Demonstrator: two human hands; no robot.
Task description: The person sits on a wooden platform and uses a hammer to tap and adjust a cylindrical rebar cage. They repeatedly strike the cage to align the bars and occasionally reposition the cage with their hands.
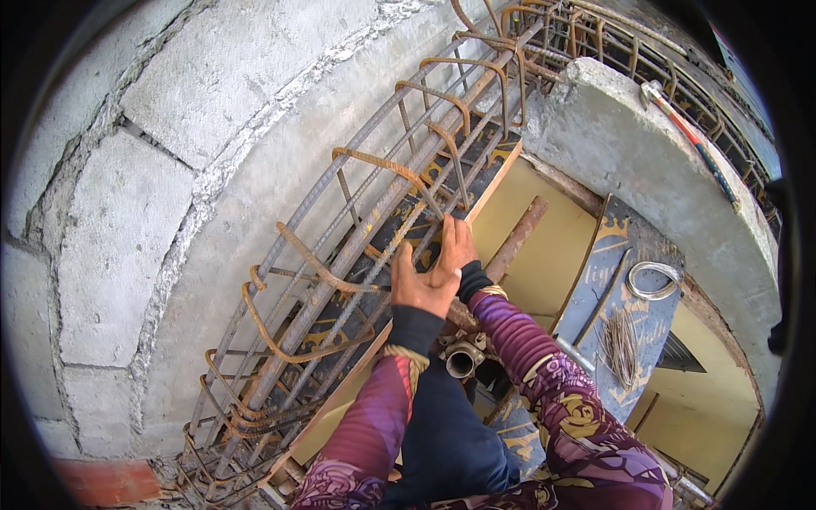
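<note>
A long cage of rusty reinforcing bars (336, 246) with bent stirrups runs diagonally alongside the concrete wall. At its right-hand side my left hand (421, 285) has its visible fingers spread, with nothing showing in them. Just beyond, my right hand (456, 246) overlaps it. The right fingers are pressed together, their tips against a steel bar near a stirrup (455, 166). Anything they pinch is hidden. Beneath the cage lies a dark formwork board (497, 140) with gold printing.
A coil of wire (653, 280) and a bundle of cut wires (623, 344) lie on a dark board (608, 246) at right. A hammer with a red and blue handle (693, 140) rests on the curved concrete ledge (629, 127). Below me are a rusty pipe (518, 240) and a drop.
</note>
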